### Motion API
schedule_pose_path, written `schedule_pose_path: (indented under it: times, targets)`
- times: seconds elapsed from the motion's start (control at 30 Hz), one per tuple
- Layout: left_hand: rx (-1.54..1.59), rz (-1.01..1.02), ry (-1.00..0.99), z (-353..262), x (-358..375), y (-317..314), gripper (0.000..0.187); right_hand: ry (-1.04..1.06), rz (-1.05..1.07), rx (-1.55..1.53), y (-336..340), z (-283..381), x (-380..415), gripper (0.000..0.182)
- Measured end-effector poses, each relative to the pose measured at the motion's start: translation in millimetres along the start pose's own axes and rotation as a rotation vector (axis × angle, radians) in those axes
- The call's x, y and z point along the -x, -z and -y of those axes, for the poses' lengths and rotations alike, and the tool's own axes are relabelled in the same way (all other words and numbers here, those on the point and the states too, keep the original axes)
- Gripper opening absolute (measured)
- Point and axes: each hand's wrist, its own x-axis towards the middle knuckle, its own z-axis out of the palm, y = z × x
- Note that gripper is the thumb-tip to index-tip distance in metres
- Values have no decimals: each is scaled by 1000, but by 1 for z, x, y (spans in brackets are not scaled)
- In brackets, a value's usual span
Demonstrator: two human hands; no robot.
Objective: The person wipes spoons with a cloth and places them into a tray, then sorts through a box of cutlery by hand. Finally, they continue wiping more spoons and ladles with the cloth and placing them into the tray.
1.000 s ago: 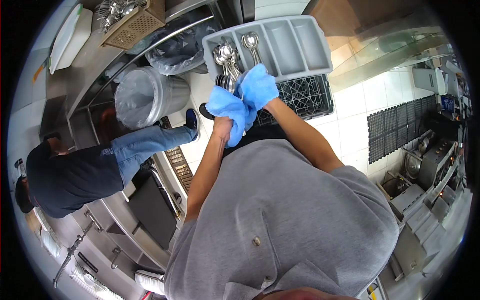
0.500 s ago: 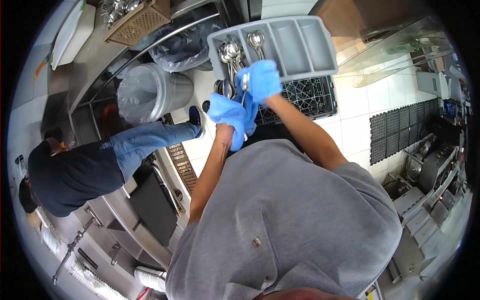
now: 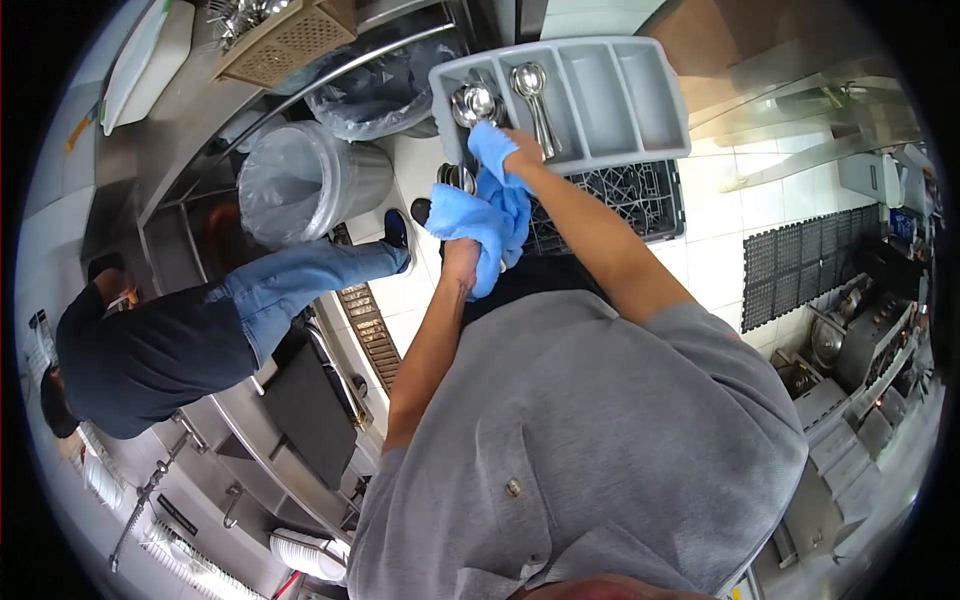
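My left hand (image 3: pixel 462 262) is closed around a blue cloth (image 3: pixel 468 222), low in front of my body. Several spoons (image 3: pixel 455 178) poke out above the cloth in that hand. My right hand (image 3: pixel 522 156) grips another part of the blue cloth, which covers its fingers. It is over the near end of the left compartment of a grey cutlery tray (image 3: pixel 625 162). A pile of spoons (image 3: pixel 476 101) lies in that compartment, beyond the right hand. In the second compartment rests a smaller group of spoons (image 3: pixel 530 82). Whether the right fingers also hold a spoon is hidden.
Beneath the tray is a black rack (image 3: pixel 655 205). Bins with clear liners (image 3: pixel 290 185) stand to the left, below a brown basket of cutlery (image 3: pixel 285 45). A person in a dark shirt (image 3: pixel 160 345) bends over the counter at left. A black mat (image 3: pixel 800 262) lies right.
My right hand has moved from beside the spoons at my left hand to the tray's left compartment. The spoon seen by the right hand earlier no longer shows there.
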Motion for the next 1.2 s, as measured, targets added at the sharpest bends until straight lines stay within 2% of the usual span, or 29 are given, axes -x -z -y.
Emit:
schedule_pose_path:
  times: [0.03, 0.13, 0.17, 0.33, 0.4, 0.43, 0.47, 0.53, 0.57, 0.6, 0.63, 0.7, 0.73, 0.8, 0.93, 1.07, 1.2]
  targets:
    - [11, -15, -8, 1, -6, 0, 31, 6, -5, -4, -1, 5, -7, 27]
    - [8, -20, -6, 5, -16, 5, 31, 99, 132, 294, -8, 17, -16, 27]
    - [0, -7, -26, 6, -18, 7, 31, -6, 67, 171, -5, 22, -16, 26]
    - [-13, -14, -26, -13, -5, 5, 27, -9, 74, 166, 6, 24, -2, 24]
    - [163, 25, 8, -10, -5, 16, 24, 4, 104, 203, 10, 8, 8, 25]
    - [204, 75, -83, 2, -9, 27, 23, 178, 104, -26, 7, -15, 11, 25]
    - [207, 76, -81, 5, -10, 35, 23, 348, 103, -257, 7, -34, 16, 27]
    - [236, 119, -97, 11, -5, 47, 22, 158, 437, -1260, 40, -40, 48, 26]
    - [227, 146, -93, 9, 0, 50, 20, 414, 235, -410, 68, -34, 50, 24]
    - [745, 224, 221, 0, -5, 60, 19, 597, 15, 456, 90, -34, 50, 22]
    - [697, 247, 187, -4, 2, 65, 19, 586, 9, 460, 92, -49, 55, 22]
    - [425, 212, 12, -10, 15, 73, 19, 644, -634, -513, 86, -78, 74, 19]
    - [377, 197, -47, -15, 18, 77, 20, 522, -676, -568, 88, -85, 82, 19]
    - [315, 171, -151, -29, 23, 85, 20, 296, -562, -385, 93, -87, 99, 19]
    - [280, 169, -284, -58, 21, 89, 21, 164, -586, -588, 129, -103, 120, 19]
    - [230, 236, -324, -56, 26, 79, 22, 248, -549, -662, 149, -80, 127, 19]
    - [146, 288, -403, -53, 36, 21, 22, 474, -431, -412, 120, -26, 131, 20]
